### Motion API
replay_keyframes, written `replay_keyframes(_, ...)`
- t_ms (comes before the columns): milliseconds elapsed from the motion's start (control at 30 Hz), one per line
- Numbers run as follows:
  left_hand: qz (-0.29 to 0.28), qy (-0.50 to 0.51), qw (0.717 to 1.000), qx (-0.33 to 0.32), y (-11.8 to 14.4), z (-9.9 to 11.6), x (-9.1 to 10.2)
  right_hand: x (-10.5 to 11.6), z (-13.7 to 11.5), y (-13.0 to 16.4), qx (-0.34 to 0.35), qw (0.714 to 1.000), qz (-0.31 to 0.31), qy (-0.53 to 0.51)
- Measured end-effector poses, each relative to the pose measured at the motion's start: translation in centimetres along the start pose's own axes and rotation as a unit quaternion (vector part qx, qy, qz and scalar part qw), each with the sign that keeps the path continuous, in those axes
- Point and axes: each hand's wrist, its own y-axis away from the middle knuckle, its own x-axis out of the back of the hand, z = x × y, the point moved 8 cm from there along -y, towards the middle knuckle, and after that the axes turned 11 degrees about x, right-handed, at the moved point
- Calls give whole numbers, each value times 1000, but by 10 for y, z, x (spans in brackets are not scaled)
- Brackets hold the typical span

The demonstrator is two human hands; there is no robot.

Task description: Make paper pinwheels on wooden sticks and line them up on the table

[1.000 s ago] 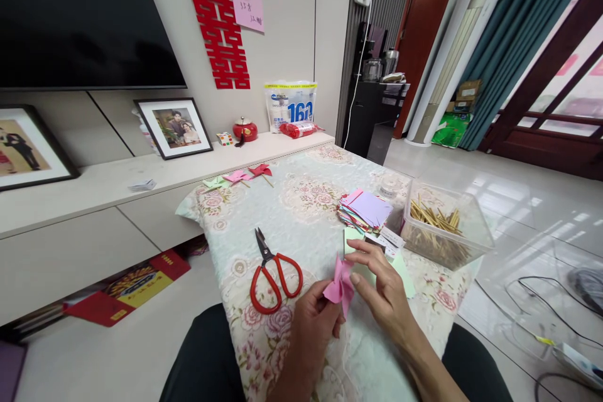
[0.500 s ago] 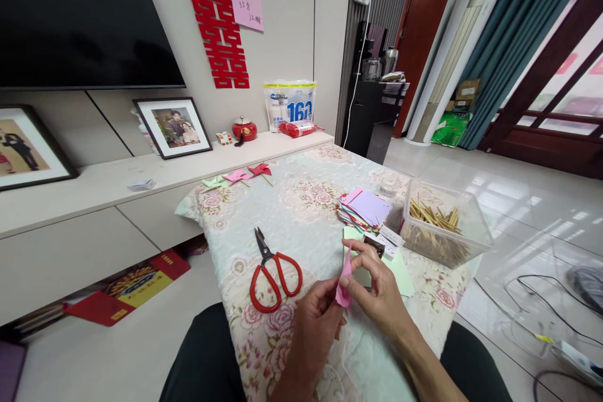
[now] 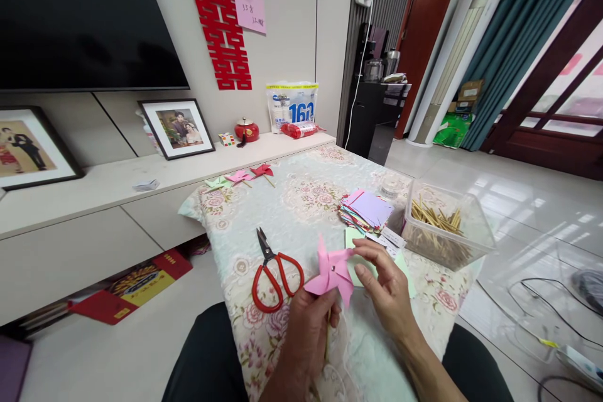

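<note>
A pink paper pinwheel (image 3: 334, 276), its face turned up with a small pin at the centre, is held over the table by my left hand (image 3: 306, 336). The fingers close just below the blades, and a thin stick (image 3: 327, 340) runs down beside them. My right hand (image 3: 390, 294) is open at the pinwheel's right side, thumb and fingers apart. Its index fingertip is at one blade's tip; whether it touches I cannot tell. Red-handled scissors (image 3: 283, 282) lie to the left. Light green paper (image 3: 406, 276) lies partly hidden behind my right hand.
A clear plastic box (image 3: 475, 235) of thin sticks stands at the right, beside a stack of coloured paper squares (image 3: 372, 206) and a tape roll (image 3: 390, 186). Finished red (image 3: 262, 171), pink (image 3: 239, 177) and green (image 3: 218, 183) pinwheels lie at the table's far left. Cables (image 3: 532, 301) trail on the floor.
The pink pinwheel has turned from edge-on to face up, so its blades and pin show. My right hand has let go of the paper and moved slightly right, its fingers opening.
</note>
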Motion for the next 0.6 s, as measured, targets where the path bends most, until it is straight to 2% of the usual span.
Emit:
replay_keyframes(133,6,69,997,21,-4,2,8,-3,0,1,16,1000,-4,16)
replay_keyframes(300,9,91,995,31,-6,0,14,-14,-13,1,70,996,-32,54)
replay_keyframes(500,10,90,996,24,-7,2,13,-24,-21,5,112,988,-68,86)
replay_keyframes(600,26,35,999,6,-6,5,14,-27,-21,6,118,986,-85,84)
